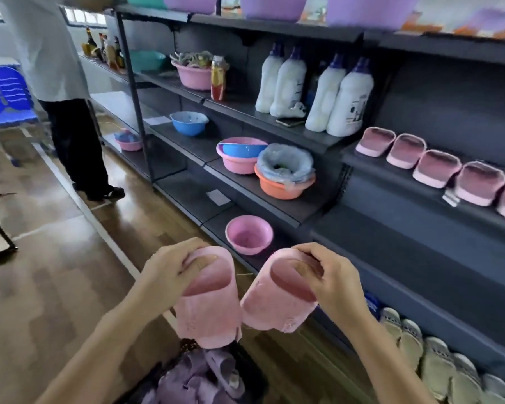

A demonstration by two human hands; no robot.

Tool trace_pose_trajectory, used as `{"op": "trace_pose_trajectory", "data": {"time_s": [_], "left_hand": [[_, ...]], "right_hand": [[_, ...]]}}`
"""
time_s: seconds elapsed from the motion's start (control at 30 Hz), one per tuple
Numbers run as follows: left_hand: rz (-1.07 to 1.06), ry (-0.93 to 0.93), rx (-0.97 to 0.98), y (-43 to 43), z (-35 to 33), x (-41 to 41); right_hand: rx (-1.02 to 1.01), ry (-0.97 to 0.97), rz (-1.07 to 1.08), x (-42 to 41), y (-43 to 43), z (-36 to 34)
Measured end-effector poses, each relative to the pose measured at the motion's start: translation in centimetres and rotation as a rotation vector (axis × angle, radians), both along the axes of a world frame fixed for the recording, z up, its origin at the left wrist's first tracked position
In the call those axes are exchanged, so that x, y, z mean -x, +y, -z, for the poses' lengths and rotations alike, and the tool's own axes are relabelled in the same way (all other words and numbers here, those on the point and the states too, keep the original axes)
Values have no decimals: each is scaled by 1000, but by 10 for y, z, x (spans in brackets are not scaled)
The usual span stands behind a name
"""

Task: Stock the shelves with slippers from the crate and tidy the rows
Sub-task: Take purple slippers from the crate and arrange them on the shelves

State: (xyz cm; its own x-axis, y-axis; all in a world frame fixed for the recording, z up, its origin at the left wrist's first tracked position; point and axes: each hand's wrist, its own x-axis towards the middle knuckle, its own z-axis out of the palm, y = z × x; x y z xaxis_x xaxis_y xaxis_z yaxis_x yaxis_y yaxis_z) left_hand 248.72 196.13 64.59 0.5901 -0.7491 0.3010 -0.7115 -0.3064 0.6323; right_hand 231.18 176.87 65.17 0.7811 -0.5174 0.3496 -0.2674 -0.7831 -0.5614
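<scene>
You're mid-carry. Your left hand pinches the upper band of one pink slipper, and your right hand pinches the band of the other pink slipper. The two slippers touch at their lower ends, just above the crate at 6 o'clock, where purple slippers lie heaped.

The matching pink row sits on the shelf at 2 o'clock, so the likely next move is up and right. You'll need to clear that shelf's front lip and set the toes facing out. The row runs out of view at 3 o'clock, so you cannot tell where it has a gap.

The air between you and the row looks open. The pink basin at 12 o'clock and the white slippers at 4 o'clock lie below that path.
</scene>
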Motion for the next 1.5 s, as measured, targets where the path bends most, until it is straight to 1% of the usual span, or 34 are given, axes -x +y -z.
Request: {"op": "trace_pose_trajectory", "data": {"time_s": [0.07,0.2,0.27,0.4,0.53,0.73,1.03,1.13,1.33,1.5], "left_hand": [[80,17,-3,-16,4,7],[203,83,-79,-53,13,28],[269,115,-101,-73,13,43],[405,119,-109,-109,4,83],[498,144,-128,-148,2,129],[589,109,-192,-204,5,224],[754,143,-142,-283,7,370],[812,130,-156,-309,8,411],[948,86,-178,-365,9,478],[1027,96,-200,-415,14,519]], "right_hand": [[-2,16,93,23,0,2],[-26,49,277,74,-6,3],[-5,53,356,99,-10,3],[40,61,486,151,-21,6],[37,43,579,206,-38,8],[14,39,647,305,-67,7],[8,-17,763,460,-108,8],[11,-24,821,503,-117,12],[4,-9,990,571,-135,22],[-14,-24,1099,603,-157,26]]}}
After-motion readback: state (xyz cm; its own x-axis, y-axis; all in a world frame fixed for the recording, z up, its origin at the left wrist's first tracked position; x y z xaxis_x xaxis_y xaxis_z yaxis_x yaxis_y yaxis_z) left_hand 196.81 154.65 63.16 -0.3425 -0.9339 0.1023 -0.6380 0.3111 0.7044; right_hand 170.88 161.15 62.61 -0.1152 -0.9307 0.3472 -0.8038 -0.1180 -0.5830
